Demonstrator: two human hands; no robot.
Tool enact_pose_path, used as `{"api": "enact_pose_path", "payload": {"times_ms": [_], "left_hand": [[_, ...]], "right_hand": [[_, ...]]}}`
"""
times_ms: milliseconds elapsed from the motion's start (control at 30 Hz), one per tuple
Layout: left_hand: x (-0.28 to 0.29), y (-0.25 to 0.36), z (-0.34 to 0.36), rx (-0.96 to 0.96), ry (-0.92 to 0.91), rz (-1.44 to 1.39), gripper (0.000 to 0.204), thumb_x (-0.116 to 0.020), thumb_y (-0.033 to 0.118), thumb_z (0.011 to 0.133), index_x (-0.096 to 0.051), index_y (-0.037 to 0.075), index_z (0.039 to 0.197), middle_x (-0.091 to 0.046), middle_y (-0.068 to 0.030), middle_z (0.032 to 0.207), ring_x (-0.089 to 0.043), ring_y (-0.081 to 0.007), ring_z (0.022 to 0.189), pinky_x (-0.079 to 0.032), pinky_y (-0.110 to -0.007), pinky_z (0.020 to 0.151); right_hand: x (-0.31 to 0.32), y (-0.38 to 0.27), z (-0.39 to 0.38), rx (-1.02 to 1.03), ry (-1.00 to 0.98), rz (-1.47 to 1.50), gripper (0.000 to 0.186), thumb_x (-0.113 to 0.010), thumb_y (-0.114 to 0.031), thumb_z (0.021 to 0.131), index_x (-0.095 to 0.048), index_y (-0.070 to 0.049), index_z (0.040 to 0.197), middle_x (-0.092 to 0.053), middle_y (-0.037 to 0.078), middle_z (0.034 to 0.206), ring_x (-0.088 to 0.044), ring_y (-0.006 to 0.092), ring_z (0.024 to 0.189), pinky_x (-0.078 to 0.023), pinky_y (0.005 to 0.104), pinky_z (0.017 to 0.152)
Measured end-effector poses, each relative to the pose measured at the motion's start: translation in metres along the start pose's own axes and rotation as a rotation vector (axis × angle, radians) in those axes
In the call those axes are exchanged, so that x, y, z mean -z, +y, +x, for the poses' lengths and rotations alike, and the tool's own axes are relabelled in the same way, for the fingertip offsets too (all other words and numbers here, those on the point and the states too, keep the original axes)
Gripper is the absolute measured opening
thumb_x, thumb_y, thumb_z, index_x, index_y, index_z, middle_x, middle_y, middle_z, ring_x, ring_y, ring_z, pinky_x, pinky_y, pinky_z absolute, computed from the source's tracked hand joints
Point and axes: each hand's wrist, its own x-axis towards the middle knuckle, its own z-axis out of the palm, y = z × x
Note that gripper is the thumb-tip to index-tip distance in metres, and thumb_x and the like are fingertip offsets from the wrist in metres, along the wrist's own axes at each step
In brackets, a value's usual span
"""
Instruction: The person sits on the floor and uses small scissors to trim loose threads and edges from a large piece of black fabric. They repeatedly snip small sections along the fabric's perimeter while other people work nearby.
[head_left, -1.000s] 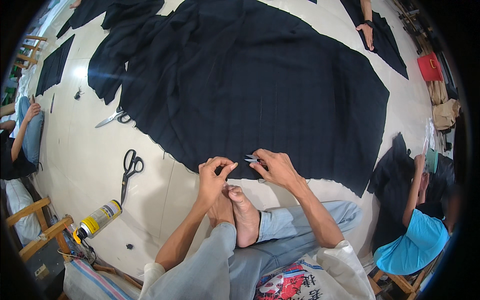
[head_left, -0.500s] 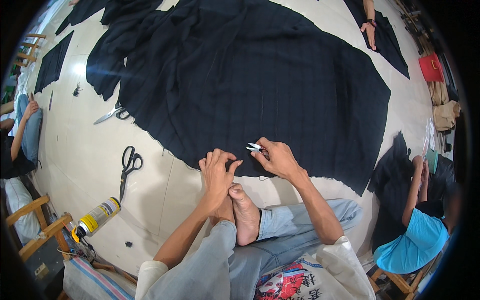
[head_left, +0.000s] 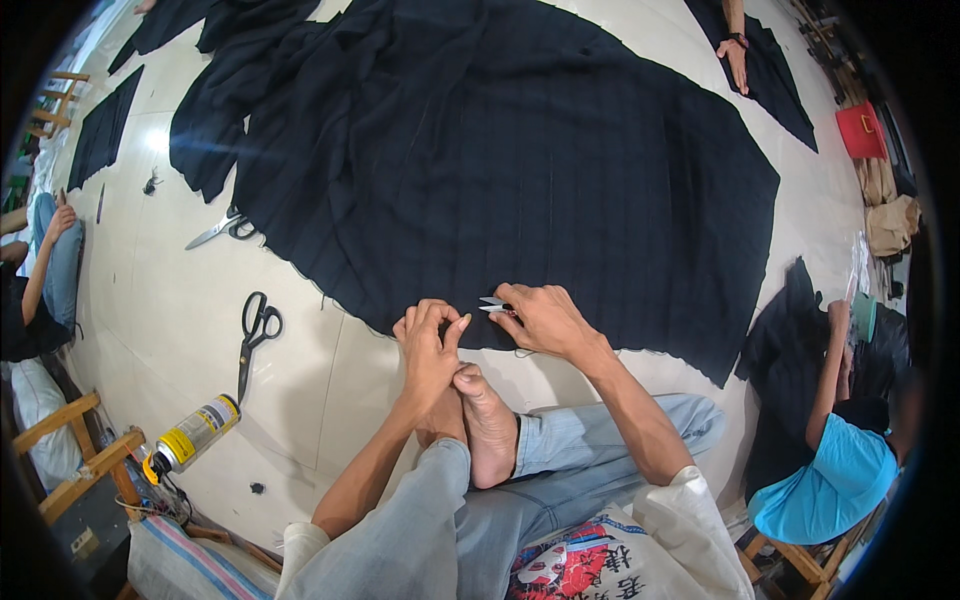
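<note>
A large dark cloth (head_left: 520, 170) is spread over the floor before me, with a frayed near edge. My right hand (head_left: 550, 318) is closed around small thread snips (head_left: 492, 305), their two pale blades apart and pointing left, just above the cloth near that edge. Left of the blades, my left hand (head_left: 428, 340) rests at the cloth's near edge, thumb and forefinger pinched together. Whatever lies between those fingertips is too small to make out. A short loose thread shows at the edge below my right hand.
Black-handled shears (head_left: 258, 335) and a yellow spray can (head_left: 195, 435) lie to my left. Other scissors (head_left: 222, 228) touch the cloth's left edge. A person in a blue shirt (head_left: 825, 475) handles dark cloth at right. Another person's hand (head_left: 735, 65) presses cloth at far right.
My right hand has moved slightly left with the snips, bringing the blades closer to my left hand. The thumb and forefinger of my left hand have come together.
</note>
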Motion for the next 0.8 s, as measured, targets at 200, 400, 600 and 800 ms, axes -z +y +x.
{"api": "enact_pose_path", "payload": {"times_ms": [200, 400, 600, 800], "left_hand": [[0.004, 0.000, -0.001, -0.014, -0.034, -0.008, 0.015, -0.075, 0.020, 0.094, -0.066, 0.008, 0.096, -0.065, -0.0023, 0.106, -0.056, -0.0234, 0.101, -0.033, -0.042, 0.097], [0.009, -0.002, -0.002, -0.015, -0.037, -0.070, 0.013, -0.075, 0.015, 0.093, -0.064, 0.007, 0.092, -0.067, -0.0037, 0.108, -0.056, -0.0226, 0.104, -0.033, -0.042, 0.099], [0.020, -0.006, -0.005, -0.167, -0.092, -0.023, 0.014, -0.076, 0.011, 0.089, -0.062, 0.010, 0.091, -0.069, -0.0028, 0.110, -0.058, -0.0217, 0.108, -0.032, -0.042, 0.101], [0.015, -0.014, -0.001, -0.115, -0.096, -0.117, 0.015, -0.077, 0.013, 0.088, -0.062, 0.012, 0.089, -0.071, 0.0001, 0.118, -0.059, -0.0197, 0.109, -0.031, -0.043, 0.102]], "right_hand": [[-0.007, 0.001, 0.007, -0.016, -0.028, -0.094, 0.022, -0.070, -0.022, 0.096, -0.067, -0.001, 0.099, -0.071, 0.019, 0.076, -0.072, 0.0397, 0.072, -0.054, 0.0488, 0.063], [0.008, 0.006, -0.014, -0.190, 0.152, 0.139, 0.027, -0.071, -0.028, 0.097, -0.068, -0.002, 0.098, -0.072, 0.020, 0.078, -0.073, 0.0402, 0.075, -0.055, 0.0474, 0.065], [0.015, 0.048, -0.081, -0.506, 0.393, 0.216, 0.025, -0.075, -0.024, 0.095, -0.070, -0.002, 0.107, -0.071, 0.016, 0.077, -0.070, 0.0260, 0.065, -0.052, 0.0368, 0.061], [-0.006, 0.007, -0.041, -0.107, 0.197, 0.006, 0.026, -0.076, -0.023, 0.093, -0.067, -0.002, 0.105, -0.073, 0.017, 0.084, -0.072, 0.0350, 0.069, -0.055, 0.0434, 0.060]]}}
